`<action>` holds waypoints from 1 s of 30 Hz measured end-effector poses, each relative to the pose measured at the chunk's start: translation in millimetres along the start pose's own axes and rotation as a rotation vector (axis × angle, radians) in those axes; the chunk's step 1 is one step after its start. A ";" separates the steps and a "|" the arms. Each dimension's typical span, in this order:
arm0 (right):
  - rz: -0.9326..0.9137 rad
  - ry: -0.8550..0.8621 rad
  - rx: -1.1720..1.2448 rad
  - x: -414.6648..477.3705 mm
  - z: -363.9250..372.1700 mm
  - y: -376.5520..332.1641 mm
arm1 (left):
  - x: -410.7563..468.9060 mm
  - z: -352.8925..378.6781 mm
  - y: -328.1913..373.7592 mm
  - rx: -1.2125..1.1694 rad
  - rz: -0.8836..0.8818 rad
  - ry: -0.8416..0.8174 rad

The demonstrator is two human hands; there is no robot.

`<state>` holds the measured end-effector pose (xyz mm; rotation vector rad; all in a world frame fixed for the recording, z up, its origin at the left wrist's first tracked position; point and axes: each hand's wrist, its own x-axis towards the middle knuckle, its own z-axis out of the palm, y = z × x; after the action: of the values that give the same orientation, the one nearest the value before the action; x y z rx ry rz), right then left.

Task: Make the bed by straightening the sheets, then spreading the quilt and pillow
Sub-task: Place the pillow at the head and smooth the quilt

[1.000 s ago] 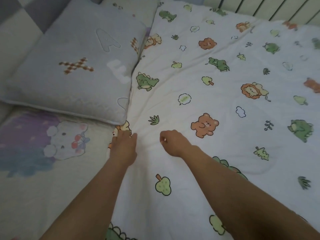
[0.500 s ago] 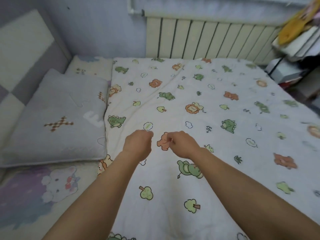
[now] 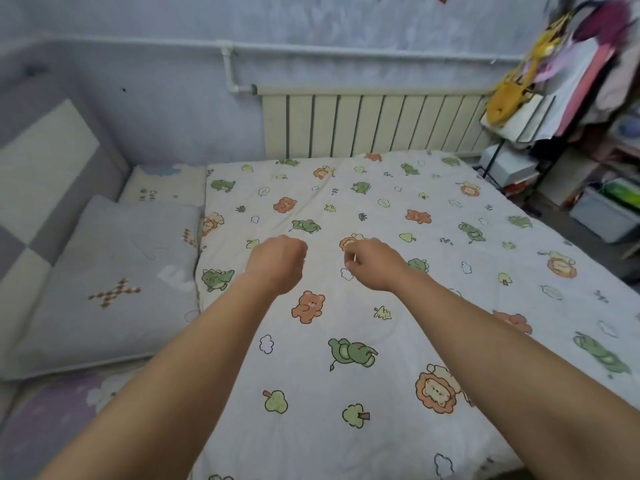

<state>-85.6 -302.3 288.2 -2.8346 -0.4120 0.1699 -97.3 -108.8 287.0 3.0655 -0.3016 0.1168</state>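
A white quilt (image 3: 433, 258) printed with bears, lions and green dinosaurs lies spread flat over most of the bed. A grey pillow (image 3: 114, 285) with a checked X lies at the left, against the quilt's left edge. The sheet (image 3: 45, 420), with a purple and white cartoon print, shows below the pillow. My left hand (image 3: 277, 263) and my right hand (image 3: 375, 265) are stretched out side by side above the middle of the quilt. The fingers of both are curled in and hold nothing.
A padded grey and cream checked headboard (image 3: 41, 188) runs along the left. A cream radiator (image 3: 374, 124) stands against the far wall behind the bed. A rack (image 3: 519, 126) with bags and clothes and a storage box (image 3: 602, 216) crowd the right side.
Both hands have let go of the quilt's left edge near the pillow and risen over its middle. The view has lifted from the pillow corner to the whole bed.
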 end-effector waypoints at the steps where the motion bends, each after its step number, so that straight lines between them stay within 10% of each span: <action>1: -0.017 0.006 0.001 6.3 -3.7 2.4 | 5.7 -3.2 2.7 0.002 -0.003 -0.003; 30: -0.140 -0.087 0.044 277.2 6.2 144.3 | 265.5 74.6 4.5 -0.082 -0.272 -0.021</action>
<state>215.4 -352.3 220.4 -2.7498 -0.6153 0.2705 166.7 -169.2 234.5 2.9912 0.1090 0.0575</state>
